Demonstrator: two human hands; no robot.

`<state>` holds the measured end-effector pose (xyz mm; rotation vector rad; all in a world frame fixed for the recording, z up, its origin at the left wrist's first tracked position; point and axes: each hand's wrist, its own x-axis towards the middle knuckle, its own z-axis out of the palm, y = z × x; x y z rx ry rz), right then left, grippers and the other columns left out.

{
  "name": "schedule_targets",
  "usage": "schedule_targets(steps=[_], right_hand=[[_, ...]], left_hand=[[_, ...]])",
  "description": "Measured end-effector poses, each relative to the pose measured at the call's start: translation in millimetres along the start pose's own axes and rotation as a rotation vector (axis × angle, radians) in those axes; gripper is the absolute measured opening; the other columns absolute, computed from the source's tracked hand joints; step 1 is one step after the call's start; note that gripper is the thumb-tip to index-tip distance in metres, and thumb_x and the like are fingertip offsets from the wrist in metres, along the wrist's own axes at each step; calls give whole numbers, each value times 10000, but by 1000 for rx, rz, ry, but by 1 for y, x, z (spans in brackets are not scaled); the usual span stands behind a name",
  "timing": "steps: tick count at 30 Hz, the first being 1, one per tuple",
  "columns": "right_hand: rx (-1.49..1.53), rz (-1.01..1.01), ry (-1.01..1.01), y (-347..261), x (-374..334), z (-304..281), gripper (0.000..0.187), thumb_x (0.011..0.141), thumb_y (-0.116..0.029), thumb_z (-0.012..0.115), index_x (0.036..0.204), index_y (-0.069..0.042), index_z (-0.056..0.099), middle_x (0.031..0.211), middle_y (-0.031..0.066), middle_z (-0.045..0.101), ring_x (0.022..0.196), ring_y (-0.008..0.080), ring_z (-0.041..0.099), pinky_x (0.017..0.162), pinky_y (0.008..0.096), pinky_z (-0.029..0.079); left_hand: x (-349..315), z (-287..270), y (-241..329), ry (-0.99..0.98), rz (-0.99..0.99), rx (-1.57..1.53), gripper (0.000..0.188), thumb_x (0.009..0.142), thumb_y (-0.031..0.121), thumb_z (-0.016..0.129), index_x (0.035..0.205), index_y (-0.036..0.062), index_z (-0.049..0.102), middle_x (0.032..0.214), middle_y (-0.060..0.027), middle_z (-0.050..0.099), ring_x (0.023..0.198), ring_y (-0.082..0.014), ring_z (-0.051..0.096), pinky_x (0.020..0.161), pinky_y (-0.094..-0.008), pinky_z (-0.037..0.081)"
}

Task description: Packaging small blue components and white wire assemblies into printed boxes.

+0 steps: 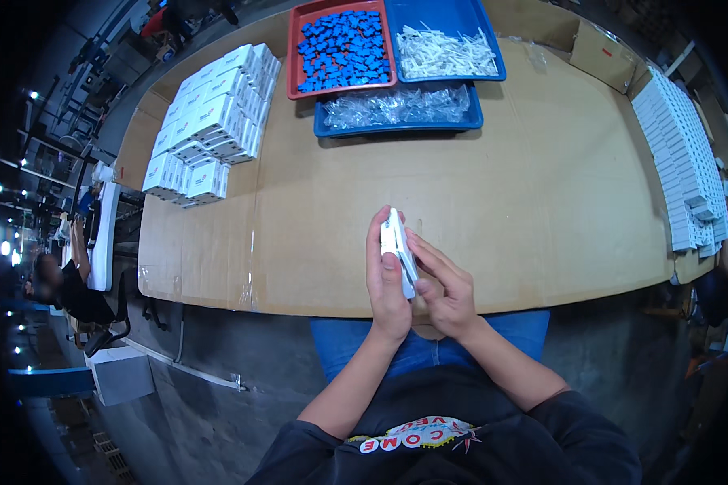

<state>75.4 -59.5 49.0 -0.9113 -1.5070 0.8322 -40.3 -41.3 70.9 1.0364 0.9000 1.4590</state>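
Over the near edge of the table I hold a small flat white box upright between my two hands. My left hand is closed round its left side, with the thumb across the face towards me. A dark gap runs along the box's right side, perhaps an open flap. My right hand presses its fingers along that side, thumb near the bottom corner. What is inside the box is hidden.
Stacked white boxes stand at the back left, and more line the right edge. Behind lie a red tray of blue pieces, a blue tray of white sticks, and a blue tray of clear bags. Another person sits far left.
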Motion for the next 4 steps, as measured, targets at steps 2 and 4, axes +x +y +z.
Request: schedule_targets(steps=[2, 4], right_hand=[[220, 165, 64, 10, -1, -5, 487, 1063, -212, 618, 1470, 44, 541, 1516, 245, 547, 1411, 346, 542, 1121, 401, 475], [440, 341, 129, 17, -5, -7, 507, 1075, -250, 612, 1493, 24, 524, 1552, 215, 523, 1453, 325, 497, 1151, 393, 446]], left_hand=[[2, -7, 0, -80, 1, 20, 875, 1049, 671, 437, 1611, 22, 271, 1504, -188, 485, 1427, -274, 449, 1201, -386, 332], [4, -13, 2, -102, -49, 33, 932, 1008, 707, 485, 1617, 36, 267, 1538, -174, 461, 1436, -275, 441, 1212, -381, 310]])
